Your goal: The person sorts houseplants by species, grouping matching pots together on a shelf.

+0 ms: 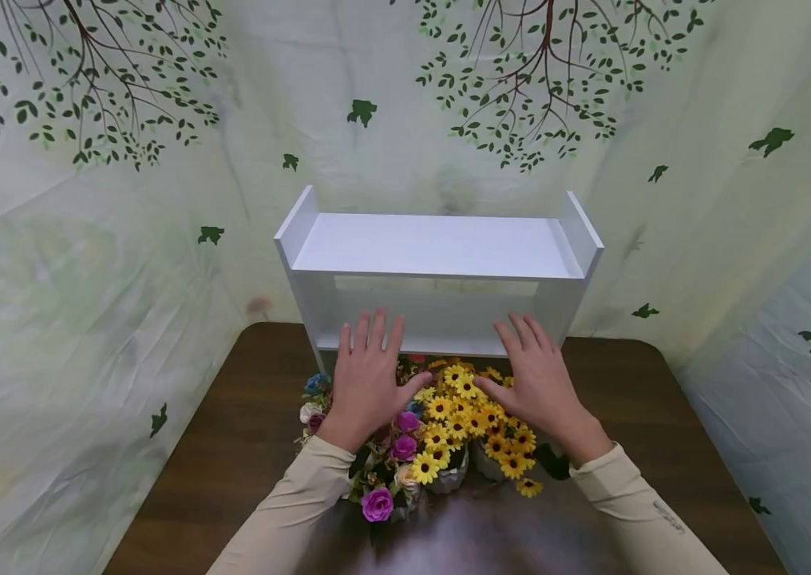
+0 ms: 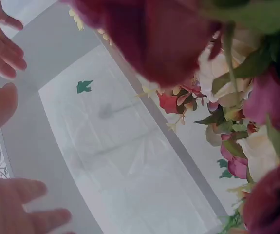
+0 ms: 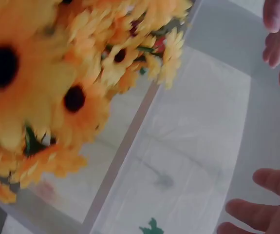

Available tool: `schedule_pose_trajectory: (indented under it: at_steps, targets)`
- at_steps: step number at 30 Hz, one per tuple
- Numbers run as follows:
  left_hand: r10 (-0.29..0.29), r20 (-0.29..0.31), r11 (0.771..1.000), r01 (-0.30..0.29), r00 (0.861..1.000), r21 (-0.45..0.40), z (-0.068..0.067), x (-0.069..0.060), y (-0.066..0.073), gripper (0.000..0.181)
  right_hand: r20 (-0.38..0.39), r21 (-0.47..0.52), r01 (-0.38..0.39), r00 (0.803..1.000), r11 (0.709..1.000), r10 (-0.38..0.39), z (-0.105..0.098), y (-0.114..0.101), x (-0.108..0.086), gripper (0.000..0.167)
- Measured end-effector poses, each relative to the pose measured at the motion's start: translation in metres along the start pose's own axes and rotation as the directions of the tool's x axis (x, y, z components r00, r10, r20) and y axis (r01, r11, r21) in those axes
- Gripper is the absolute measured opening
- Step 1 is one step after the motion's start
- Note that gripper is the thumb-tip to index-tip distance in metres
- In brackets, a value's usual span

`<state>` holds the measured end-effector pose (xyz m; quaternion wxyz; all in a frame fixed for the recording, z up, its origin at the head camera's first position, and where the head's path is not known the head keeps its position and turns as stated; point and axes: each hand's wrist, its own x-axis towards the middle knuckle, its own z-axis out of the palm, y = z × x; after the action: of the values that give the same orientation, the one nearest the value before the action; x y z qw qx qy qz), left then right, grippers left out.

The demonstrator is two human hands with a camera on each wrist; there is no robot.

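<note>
Both hands are held over the flowers with fingers spread, gripping nothing. The left hand [image 1: 369, 387] is above the purple roses [image 1: 405, 435] and mixed blooms, in front of the white shelf [image 1: 434, 243]. Over the right part of the yellow flowers [image 1: 452, 407] hangs the right hand [image 1: 542, 383], its thumb close to the blooms; whether it touches them I cannot tell. Dark pink roses [image 2: 154, 39] fill the upper part of the left wrist view, with the left hand [image 2: 8, 195] at its left edge. In the right wrist view, orange-yellow flowers [image 3: 81, 102] lie left and the right hand [image 3: 271, 204] right.
The two-tier shelf stands at the back of the brown table [image 1: 635, 447], with the flowers in pale wrapped pots [image 1: 451, 477] before it. A pale cloth [image 1: 391, 48] printed with branches and leaves hangs behind and along both sides.
</note>
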<state>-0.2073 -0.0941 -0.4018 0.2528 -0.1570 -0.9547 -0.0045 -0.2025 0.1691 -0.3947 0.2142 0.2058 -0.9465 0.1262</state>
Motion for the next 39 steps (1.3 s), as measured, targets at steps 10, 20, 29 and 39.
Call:
schedule_pose_trajectory:
  at_steps: [10,20,29,39]
  targets:
    - [0.224,-0.254,0.951,-0.268,0.941,-0.154,-0.017,-0.005,-0.038,0.054,-0.128,0.201,0.063,0.991,0.978,-0.037,-0.016,0.014,-0.017,0.055]
    - [-0.046,-0.344,0.918,-0.096,0.938,-0.384,-0.025,-0.017,-0.092,0.025,-0.178,0.160,0.062,0.984,0.985,-0.033,-0.036,0.053,-0.061,0.045]
    - [-0.486,-0.020,0.658,0.351,0.874,-0.666,-0.024,0.015,-0.142,0.053,-0.123,0.144,-0.065,0.989,0.987,0.083,-0.039,0.076,-0.093,0.036]
    - [-0.283,0.301,0.445,0.403,0.910,-0.800,-0.024,0.048,-0.174,0.071,-0.086,0.138,-0.138,0.985,0.981,0.151,-0.039,0.096,-0.110,0.032]
